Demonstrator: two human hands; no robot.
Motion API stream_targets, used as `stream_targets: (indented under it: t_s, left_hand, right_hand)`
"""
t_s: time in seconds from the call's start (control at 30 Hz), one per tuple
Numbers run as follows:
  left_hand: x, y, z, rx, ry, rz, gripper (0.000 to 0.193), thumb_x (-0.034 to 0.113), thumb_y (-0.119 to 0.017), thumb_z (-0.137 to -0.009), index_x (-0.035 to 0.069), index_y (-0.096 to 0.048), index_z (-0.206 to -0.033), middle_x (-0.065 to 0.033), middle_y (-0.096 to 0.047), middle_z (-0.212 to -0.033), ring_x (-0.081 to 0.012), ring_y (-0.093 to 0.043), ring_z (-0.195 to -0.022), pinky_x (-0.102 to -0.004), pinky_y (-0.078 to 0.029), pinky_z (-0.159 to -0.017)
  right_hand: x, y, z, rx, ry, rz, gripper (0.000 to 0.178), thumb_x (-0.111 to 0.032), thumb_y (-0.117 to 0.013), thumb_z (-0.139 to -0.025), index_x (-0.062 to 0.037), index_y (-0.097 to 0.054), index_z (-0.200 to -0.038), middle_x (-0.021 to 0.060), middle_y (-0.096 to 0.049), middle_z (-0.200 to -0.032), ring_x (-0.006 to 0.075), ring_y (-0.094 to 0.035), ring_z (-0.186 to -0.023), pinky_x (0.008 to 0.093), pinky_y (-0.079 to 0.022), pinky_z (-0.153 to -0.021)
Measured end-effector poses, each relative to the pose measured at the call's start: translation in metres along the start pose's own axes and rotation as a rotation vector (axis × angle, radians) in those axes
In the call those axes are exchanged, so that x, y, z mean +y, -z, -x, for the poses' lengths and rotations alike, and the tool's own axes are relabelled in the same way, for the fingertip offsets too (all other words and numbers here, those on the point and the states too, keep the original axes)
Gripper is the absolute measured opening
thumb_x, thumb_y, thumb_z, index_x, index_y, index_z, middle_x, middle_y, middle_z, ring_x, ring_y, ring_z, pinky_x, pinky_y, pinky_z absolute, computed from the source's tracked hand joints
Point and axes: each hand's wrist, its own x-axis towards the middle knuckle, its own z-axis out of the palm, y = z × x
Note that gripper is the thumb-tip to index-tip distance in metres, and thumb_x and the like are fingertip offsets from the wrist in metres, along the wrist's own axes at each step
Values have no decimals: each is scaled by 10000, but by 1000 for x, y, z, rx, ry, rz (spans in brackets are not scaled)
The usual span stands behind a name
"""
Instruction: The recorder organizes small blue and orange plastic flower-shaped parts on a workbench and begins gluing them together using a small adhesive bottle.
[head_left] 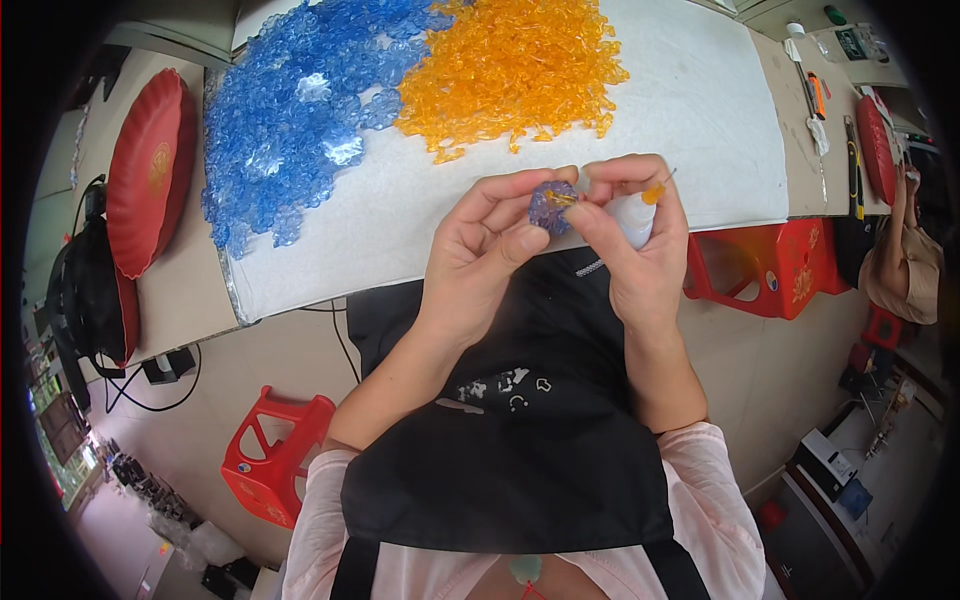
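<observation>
Between the fingertips of my left hand point(490, 222) is a small translucent purple-blue piece point(549, 207) with a bit of orange on its face. My right hand point(640, 235) pinches the near side of that piece with thumb and forefinger. Tucked in the same right hand is a small white bottle point(633, 218) with an orange collar and a thin needle tip pointing up and right. Both hands are held close together above the front edge of the white-covered table. Fingers partly cover the piece, so its full shape is hidden.
Blue translucent pieces point(290, 125) lie heaped at the table's left, orange ones point(515, 75) beside them on the white sheet point(700, 120). A red scalloped tray point(150, 175) stands far left. Red stools point(275, 455) are below. A utility knife point(818, 97) lies right; another person's arm point(897, 235) shows beyond.
</observation>
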Motion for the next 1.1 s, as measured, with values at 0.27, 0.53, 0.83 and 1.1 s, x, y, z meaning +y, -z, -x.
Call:
stream_targets:
  t_s: [0.27, 0.53, 0.83, 1.1]
  left_hand:
    - [2, 2, 3, -39, 185, 396, 382, 94, -537, -874, 12, -427, -1231, -130, -515, -1192, -220, -512, -1108, -327, -388, -965]
    - [4, -2, 4, 35, 170, 303, 387, 79, -529, -877, -6, -436, -1243, -108, -551, -1134, -184, -527, -1071, -303, -397, -944]
    - [13, -1, 3, 93, 102, 17, 339, 49, -535, -868, -26, -490, -1197, -111, -577, -1107, -136, -560, -991, -263, -438, -875]
    - [19, -1, 1, 104, 89, -102, 346, 25, -554, -852, -16, -496, -1191, -96, -612, -1014, -123, -579, -930, -245, -456, -834]
  right_hand:
    - [6, 7, 6, -43, 340, 597, 492, -38, -784, -567, -34, -595, -1021, 92, -531, -923, 154, -553, -796, 246, -463, -671]
    - [8, 4, 8, 3, 431, 612, 453, -28, -782, -592, -55, -615, -1011, 65, -524, -935, 105, -494, -664, 213, -432, -579]
    - [12, 3, 10, 55, 502, 660, 417, -50, -771, -587, -94, -647, -982, 79, -533, -850, 187, -567, -722, 279, -475, -561]
    - [14, 4, 11, 29, 527, 652, 416, -37, -764, -591, -102, -655, -988, 86, -531, -855, 183, -572, -699, 281, -486, -545]
